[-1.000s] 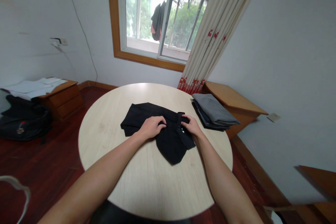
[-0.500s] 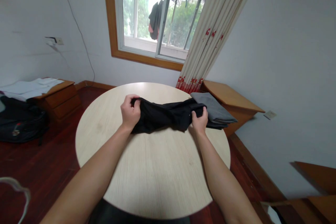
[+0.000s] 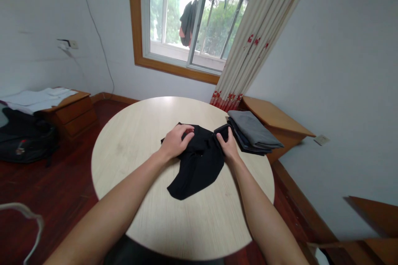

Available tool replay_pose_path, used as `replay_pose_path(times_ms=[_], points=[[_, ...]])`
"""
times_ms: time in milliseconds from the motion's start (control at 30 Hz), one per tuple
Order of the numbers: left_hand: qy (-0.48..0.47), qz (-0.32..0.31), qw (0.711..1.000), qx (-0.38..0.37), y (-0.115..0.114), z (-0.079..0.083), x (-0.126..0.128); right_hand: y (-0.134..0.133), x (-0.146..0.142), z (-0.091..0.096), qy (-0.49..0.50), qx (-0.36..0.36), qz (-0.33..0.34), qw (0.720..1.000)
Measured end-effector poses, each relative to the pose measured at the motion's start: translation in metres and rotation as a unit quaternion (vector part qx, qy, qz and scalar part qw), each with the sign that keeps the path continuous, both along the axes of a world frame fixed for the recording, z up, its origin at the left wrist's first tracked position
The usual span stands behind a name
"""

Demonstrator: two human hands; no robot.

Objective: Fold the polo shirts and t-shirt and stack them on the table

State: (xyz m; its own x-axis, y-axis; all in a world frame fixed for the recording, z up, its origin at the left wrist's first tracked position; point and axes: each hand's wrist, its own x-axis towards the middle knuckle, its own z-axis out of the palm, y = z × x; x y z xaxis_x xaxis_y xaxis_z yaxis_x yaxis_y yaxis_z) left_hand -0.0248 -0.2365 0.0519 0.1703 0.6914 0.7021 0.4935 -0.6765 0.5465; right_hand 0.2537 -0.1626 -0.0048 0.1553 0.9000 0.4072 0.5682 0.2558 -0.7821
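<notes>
A black garment (image 3: 199, 165) lies crumpled on the round light-wood table (image 3: 139, 153), its lower part spread toward me. My left hand (image 3: 175, 141) rests on its upper left part with fingers curled onto the cloth. My right hand (image 3: 226, 145) pinches the garment's upper right edge, close to the stack of folded clothes.
A stack of folded grey and dark clothes (image 3: 253, 132) sits at the table's right edge. A wooden bench (image 3: 273, 120) stands behind it by the curtain (image 3: 251, 37). At left are a wooden cabinet with white cloth (image 3: 59, 105) and a black bag (image 3: 21, 140) on the floor.
Half a second ago both hands held the garment stretched and lifted at the table's far side. Now it is down on the table, bunched narrower, with both hands closer together on it.
</notes>
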Motion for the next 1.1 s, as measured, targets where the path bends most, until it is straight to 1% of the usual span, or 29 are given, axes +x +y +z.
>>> replay_pose_path(times_ms=[67,133,200,267,400,533,600,667,700,733,767,800,833,867,900,933,967,1000,1033,1067,1100], points=[[0.077,-0.008,0.996,-0.039,0.005,-0.012,0.004,-0.003,-0.002,0.000,-0.019,-0.010,0.031,0.999],[0.146,-0.016,0.986,-0.078,0.007,-0.022,0.009,-0.006,-0.004,0.001,-0.033,-0.020,0.068,0.997],[0.196,-0.013,0.973,-0.123,0.006,-0.028,0.015,-0.007,-0.006,0.001,-0.046,-0.026,0.107,0.993],[0.220,0.003,0.963,-0.156,0.006,-0.029,0.021,-0.008,-0.009,0.001,-0.059,-0.025,0.141,0.988],[0.214,0.039,0.955,-0.202,0.012,-0.029,0.023,-0.008,-0.013,0.001,-0.081,-0.012,0.186,0.979],[0.222,0.048,0.947,-0.229,0.017,-0.033,0.020,-0.009,-0.020,-0.001,-0.101,0.017,0.199,0.975],[0.208,0.049,0.951,-0.223,0.016,-0.033,0.020,-0.011,-0.025,0.000,-0.109,0.032,0.195,0.974],[0.142,0.046,0.965,-0.214,0.017,-0.029,0.017,-0.015,-0.028,0.007,-0.116,0.055,0.190,0.973],[0.082,0.051,0.974,-0.205,0.020,-0.025,0.011,-0.017,-0.027,0.012,-0.114,0.079,0.177,0.974],[0.004,0.069,0.980,-0.187,0.023,-0.020,0.003,-0.018,-0.025,0.018,-0.104,0.114,0.147,0.977],[-0.086,0.102,0.979,-0.156,0.028,-0.015,-0.010,-0.020,-0.020,0.025,-0.084,0.157,0.098,0.979],[-0.183,0.146,0.966,-0.113,0.033,-0.009,-0.025,-0.020,-0.014,0.032,-0.054,0.204,0.034,0.977],[-0.274,0.209,0.937,-0.054,0.038,-0.003,-0.044,-0.020,-0.005,0.038,-0.018,0.249,-0.039,0.968],[-0.349,0.269,0.898,0.001,0.042,0.002,-0.064,-0.018,0.004,0.042,0.020,0.283,-0.108,0.953],[-0.404,0.313,0.858,0.048,0.045,0.006,-0.083,-0.015,0.014,0.044,0.053,0.302,-0.159,0.938],[-0.440,0.348,0.823,0.091,0.047,0.010,-0.100,-0.012,0.023,0.043,0.078,0.306,-0.190,0.930],[-0.455,0.374,0.799,0.125,0.048,0.012,-0.113,-0.008,0.030,0.040,0.095,0.294,-0.201,0.929],[-0.448,0.385,0.793,0.153,0.047,0.014,-0.121,-0.004,0.036,0.034,0.103,0.268,-0.197,0.937],[-0.428,0.389,0.797,0.175,0.045,0.016,-0.124,0.001,0.039,0.027,0.099,0.230,-0.178,0.952],[-0.394,0.387,0.812,0.191,0.042,0.017,-0.122,0.004,0.039,0.019,0.085,0.183,-0.146,0.968],[-0.349,0.380,0.833,0.199,0.038,0.017,-0.116,0.007,0.037,0.011,0.060,0.136,-0.104,0.983]])
